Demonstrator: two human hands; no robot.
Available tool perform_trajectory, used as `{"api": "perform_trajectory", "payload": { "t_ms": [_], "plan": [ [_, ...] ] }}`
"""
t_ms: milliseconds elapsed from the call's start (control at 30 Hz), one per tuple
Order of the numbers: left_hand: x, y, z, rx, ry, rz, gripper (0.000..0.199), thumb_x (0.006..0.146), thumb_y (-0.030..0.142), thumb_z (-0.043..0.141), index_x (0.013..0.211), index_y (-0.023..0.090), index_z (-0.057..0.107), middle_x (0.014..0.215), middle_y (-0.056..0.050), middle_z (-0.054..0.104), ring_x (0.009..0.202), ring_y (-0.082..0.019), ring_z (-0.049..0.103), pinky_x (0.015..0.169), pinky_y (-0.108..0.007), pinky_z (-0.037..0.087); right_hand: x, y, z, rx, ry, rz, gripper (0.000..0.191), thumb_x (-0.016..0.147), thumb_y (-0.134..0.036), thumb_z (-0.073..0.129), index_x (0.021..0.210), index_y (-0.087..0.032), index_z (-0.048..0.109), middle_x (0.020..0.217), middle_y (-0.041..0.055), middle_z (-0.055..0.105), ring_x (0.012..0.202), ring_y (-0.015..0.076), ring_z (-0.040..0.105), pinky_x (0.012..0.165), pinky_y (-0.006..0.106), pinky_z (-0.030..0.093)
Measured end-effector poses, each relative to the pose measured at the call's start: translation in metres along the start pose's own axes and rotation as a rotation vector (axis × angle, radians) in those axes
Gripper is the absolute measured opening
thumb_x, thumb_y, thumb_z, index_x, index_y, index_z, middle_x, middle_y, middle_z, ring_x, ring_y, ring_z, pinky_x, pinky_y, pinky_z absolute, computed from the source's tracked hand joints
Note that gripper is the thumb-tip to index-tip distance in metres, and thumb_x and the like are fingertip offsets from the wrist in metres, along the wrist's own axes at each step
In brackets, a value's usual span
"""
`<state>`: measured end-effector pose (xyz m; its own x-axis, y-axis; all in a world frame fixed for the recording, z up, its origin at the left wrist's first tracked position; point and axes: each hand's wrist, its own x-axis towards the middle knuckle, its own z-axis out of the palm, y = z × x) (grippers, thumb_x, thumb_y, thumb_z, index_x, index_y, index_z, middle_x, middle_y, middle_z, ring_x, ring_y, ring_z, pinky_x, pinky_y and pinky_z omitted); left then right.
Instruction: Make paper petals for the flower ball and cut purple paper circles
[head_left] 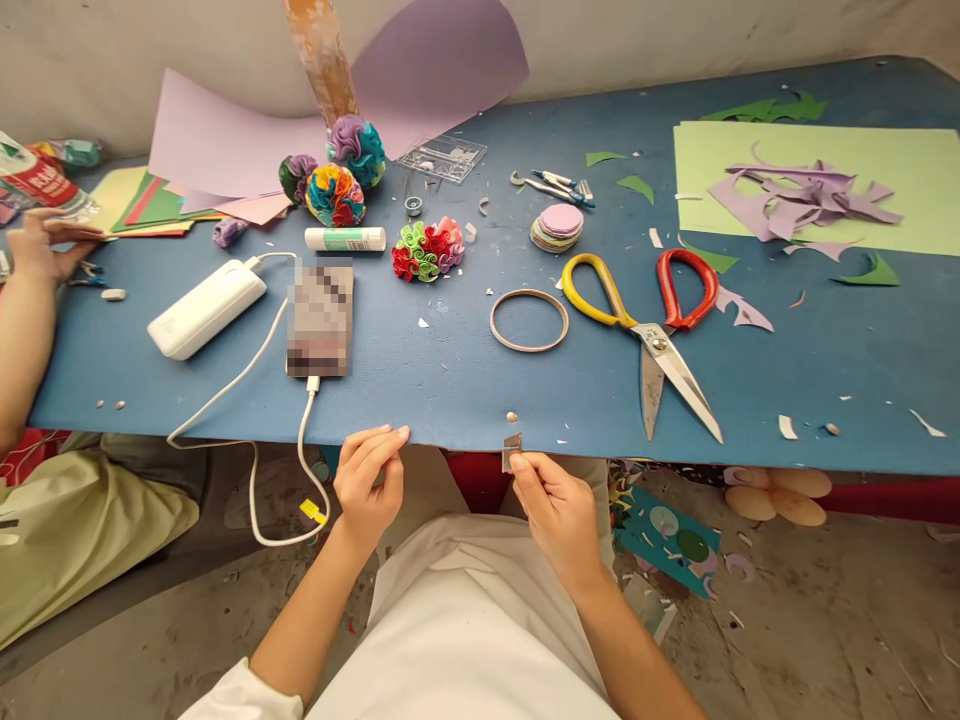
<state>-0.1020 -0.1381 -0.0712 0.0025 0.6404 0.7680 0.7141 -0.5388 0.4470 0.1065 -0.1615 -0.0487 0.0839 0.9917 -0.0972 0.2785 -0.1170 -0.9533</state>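
Note:
My right hand (559,505) pinches a small flat piece of metal blade (512,450) between thumb and fingers, at the table's front edge. My left hand (370,480) rests by the same edge with fingers loosely bent and thumb apart; nothing shows in it. Beyond my right hand lie a thin brown ring (529,348) and large scissors (658,342), blades spread, with one yellow and one red handle. A cluster of curled paper flowers (427,248) sits farther back, near a stack of paper circles (556,228).
A pixelated phone (320,320) is cabled to a white power bank (207,309). A glue stick (345,239), paper balls (336,193) and purple sheets (442,70) lie behind. Purple scraps (810,195) cover a light-green sheet (720,225). Another person's hand (45,245) is at left.

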Motion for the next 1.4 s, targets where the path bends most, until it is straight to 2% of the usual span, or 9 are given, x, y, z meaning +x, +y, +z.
{"api": "perform_trajectory", "payload": {
  "t_ms": [767,1233,1400],
  "plan": [
    [0.0038,0.002,-0.0029,0.025,-0.016,-0.01,0.029,0.082,-0.001,0.052,0.097,0.019,0.068,0.081,-0.003,0.074,0.08,-0.015,0.067,0.074,-0.028,0.054,-0.0009,0.0019,0.0061,0.049,-0.058,0.014,0.039,0.092,-0.05,0.044,0.069,-0.02,0.052,0.048,-0.0065,0.028,0.045,0.008,0.024,0.041,0.022,0.022],
    [0.0033,0.0045,-0.0038,0.034,-0.023,-0.007,0.029,0.083,0.0,0.051,0.097,0.019,0.068,0.083,-0.003,0.075,0.082,-0.015,0.069,0.076,-0.028,0.054,0.001,0.0008,0.0049,-0.007,-0.048,-0.062,0.037,0.092,-0.047,0.045,0.069,-0.02,0.056,0.049,-0.0045,0.036,0.046,0.0088,0.031,0.043,0.023,0.027],
    [0.0096,0.0077,-0.0075,0.055,-0.061,-0.016,0.028,0.083,0.0,0.052,0.098,0.018,0.068,0.082,-0.003,0.074,0.081,-0.014,0.067,0.073,-0.026,0.054,0.0012,-0.0009,0.0041,-0.009,-0.04,-0.06,0.034,0.09,-0.044,0.049,0.066,-0.02,0.056,0.049,-0.0046,0.039,0.046,0.0084,0.032,0.044,0.023,0.028]
  ]
}}
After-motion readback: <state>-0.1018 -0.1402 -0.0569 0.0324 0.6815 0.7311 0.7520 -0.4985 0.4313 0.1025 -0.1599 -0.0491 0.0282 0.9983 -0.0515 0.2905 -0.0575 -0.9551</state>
